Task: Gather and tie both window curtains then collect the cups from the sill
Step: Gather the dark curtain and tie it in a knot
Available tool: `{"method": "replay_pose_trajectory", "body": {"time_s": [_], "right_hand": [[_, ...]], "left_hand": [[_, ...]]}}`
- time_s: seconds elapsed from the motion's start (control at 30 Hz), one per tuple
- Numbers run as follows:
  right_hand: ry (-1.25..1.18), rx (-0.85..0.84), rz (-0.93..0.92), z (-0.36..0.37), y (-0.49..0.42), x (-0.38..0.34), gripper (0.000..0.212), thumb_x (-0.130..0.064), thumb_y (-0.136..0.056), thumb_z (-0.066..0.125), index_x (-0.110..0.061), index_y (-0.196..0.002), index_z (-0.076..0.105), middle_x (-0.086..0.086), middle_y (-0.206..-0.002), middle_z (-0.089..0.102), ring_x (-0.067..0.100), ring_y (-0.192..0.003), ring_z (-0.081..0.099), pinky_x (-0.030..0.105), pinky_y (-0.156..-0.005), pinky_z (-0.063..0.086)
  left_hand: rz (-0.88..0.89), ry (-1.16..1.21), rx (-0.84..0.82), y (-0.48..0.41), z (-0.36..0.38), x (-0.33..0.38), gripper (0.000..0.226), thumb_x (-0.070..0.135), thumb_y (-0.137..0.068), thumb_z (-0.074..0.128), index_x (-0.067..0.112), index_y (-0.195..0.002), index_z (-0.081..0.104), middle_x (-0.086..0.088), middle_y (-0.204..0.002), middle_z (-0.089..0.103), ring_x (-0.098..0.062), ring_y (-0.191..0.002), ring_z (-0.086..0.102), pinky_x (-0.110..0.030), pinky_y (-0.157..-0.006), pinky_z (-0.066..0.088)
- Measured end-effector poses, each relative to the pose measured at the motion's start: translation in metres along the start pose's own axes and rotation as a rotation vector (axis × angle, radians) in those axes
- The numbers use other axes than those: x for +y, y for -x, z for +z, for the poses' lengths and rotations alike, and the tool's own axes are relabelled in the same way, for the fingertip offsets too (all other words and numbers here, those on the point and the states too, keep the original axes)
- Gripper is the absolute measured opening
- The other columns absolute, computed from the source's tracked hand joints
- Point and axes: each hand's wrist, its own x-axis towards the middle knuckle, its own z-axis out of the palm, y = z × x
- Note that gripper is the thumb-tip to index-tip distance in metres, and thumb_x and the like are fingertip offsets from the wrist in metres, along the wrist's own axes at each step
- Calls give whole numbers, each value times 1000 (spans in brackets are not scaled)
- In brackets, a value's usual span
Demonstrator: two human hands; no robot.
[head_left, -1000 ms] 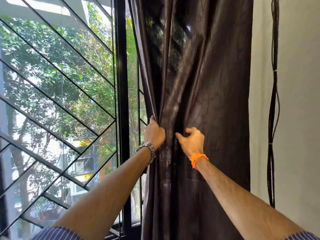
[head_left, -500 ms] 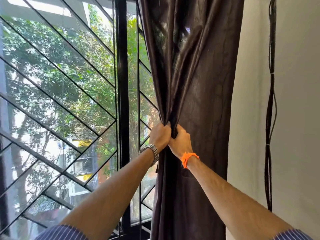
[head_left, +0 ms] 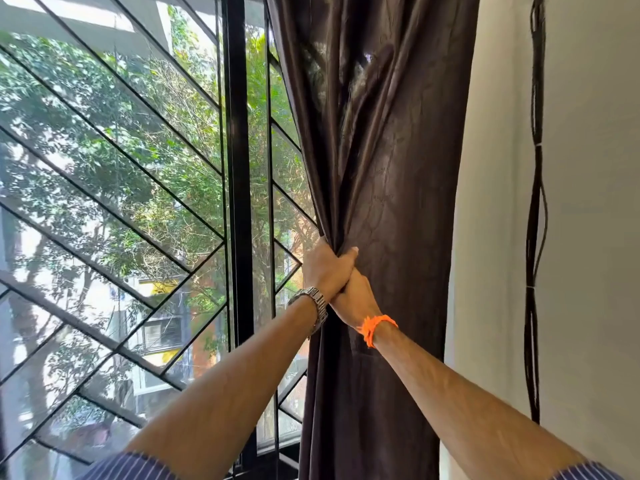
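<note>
Head view looks up along both forearms to a dark brown curtain [head_left: 391, 174] that hangs at the right edge of the window, between the black window frame [head_left: 239, 202] and the pale wall [head_left: 588, 202]. The cloth is drawn in at mid-height into a tight bunch of folds. Above that point it fans out wide, and below it drops straight and narrow.

The left hand [head_left: 325, 271] grips the bunch, its fingers wrapped round the folds and its thumb lying across the front of the cloth. The right hand [head_left: 355, 301] sits just under it, touching it, and is curled into the same bunch, its fingertips hidden beneath the left hand. A metal watch [head_left: 311, 303] is on the left wrist and an orange band [head_left: 375, 327] on the right. Striped sleeves [head_left: 131, 467] show at the bottom edge.

Thin black grille bars [head_left: 138, 168] cross the glass on the diagonal, with green trees [head_left: 104, 116] and a building beyond. Black cables [head_left: 535, 237] hang down the wall, well apart from the curtain.
</note>
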Motion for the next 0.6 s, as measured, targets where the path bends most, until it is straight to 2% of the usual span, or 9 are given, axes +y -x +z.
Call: {"method": "replay_pose_trajectory", "body": {"time_s": [0.07, 0.13, 0.2, 0.27, 0.37, 0.43, 0.47, 0.53, 0.6], "right_hand": [[-3, -20, 14, -2, 1, 5, 51, -5, -75, 57, -21, -123, 60, -1, -141, 53, 24, -89, 70, 23, -75, 55], [10, -33, 7, -5, 2, 7, 51, -6, -73, 58, -24, -121, 61, -3, -143, 50, 22, -81, 71, 19, -70, 53], [23, -40, 10, -7, 1, 11, 52, -7, -72, 58, -26, -119, 61, -6, -145, 47, 15, -68, 67, 17, -65, 52], [22, -56, 12, -9, 1, 13, 52, -7, -71, 58, -30, -117, 62, -9, -147, 45, 12, -64, 65, 14, -62, 51], [29, -73, 11, -11, 2, 16, 57, -6, -71, 60, -41, -116, 60, -10, -148, 43, 16, -88, 70, 11, -67, 52], [23, -57, 20, -15, 1, 18, 55, -6, -69, 59, -36, -115, 63, -13, -149, 41, 14, -101, 67, 21, -76, 57], [19, -47, 27, -18, -1, 19, 56, -6, -69, 58, -34, -116, 63, -14, -150, 39, 16, -102, 67, 26, -76, 59], [15, -35, 38, -26, -4, 24, 56, -6, -68, 57, -35, -116, 62, -14, -150, 38, 21, -91, 70, 28, -65, 59], [41, -3, 28, -36, -9, 30, 57, -7, -69, 57, -37, -118, 59, -14, -148, 41, 22, -95, 67, 15, -62, 55]], "left_hand": [[2, -16, 73, 0, 0, -1, 31, 39, -87, 61, 11, -100, 66, -5, -92, 69, -26, -88, 65, -35, -75, 51], [2, -39, 119, -2, 0, -5, 17, 25, -90, 58, 9, -88, 63, -3, -80, 61, -27, -82, 62, -31, -65, 41], [12, -64, 130, -4, -2, -9, 10, 15, -90, 55, 8, -88, 62, -7, -82, 62, -27, -80, 59, -32, -65, 39], [35, -93, 129, -6, -3, -13, 12, 11, -91, 52, 4, -89, 62, -15, -88, 66, -31, -82, 62, -36, -65, 43], [59, -164, 141, -11, -3, -19, 15, 9, -92, 50, 0, -91, 62, -19, -90, 67, -35, -82, 63, -35, -61, 37], [78, -229, 148, -14, -3, -20, 16, 9, -93, 48, 1, -93, 61, -19, -91, 67, -35, -83, 63, -34, -61, 35], [94, -260, 150, -16, -2, -21, 15, 9, -93, 48, 1, -93, 61, -18, -90, 67, -35, -83, 63, -33, -61, 34], [113, -301, 153, -19, -1, -22, 14, 8, -93, 48, 1, -94, 60, -16, -87, 66, -31, -76, 60, -31, -59, 33], [133, -312, 158, -19, 0, -23, 17, 5, -90, 47, 3, -102, 58, -7, -74, 62, -20, -58, 51, -26, -51, 30]]}}
